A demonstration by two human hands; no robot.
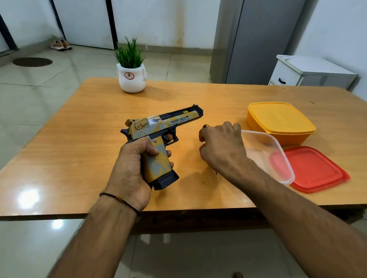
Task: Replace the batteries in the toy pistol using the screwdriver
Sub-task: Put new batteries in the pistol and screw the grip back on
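Holding "DESERT EAGLE" toy pistol (163,124), left hand (130,172); right hand (222,149) grips screwdriver (205,126).

bright overhead light; glare on floor (28,198); wide-angle edge distortion.

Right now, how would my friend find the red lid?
Start at the wooden table and go to its right side, near the front edge. The red lid lies flat, beside the clear tub. It is the only red thing, and flat, unlike the yellow box behind it.
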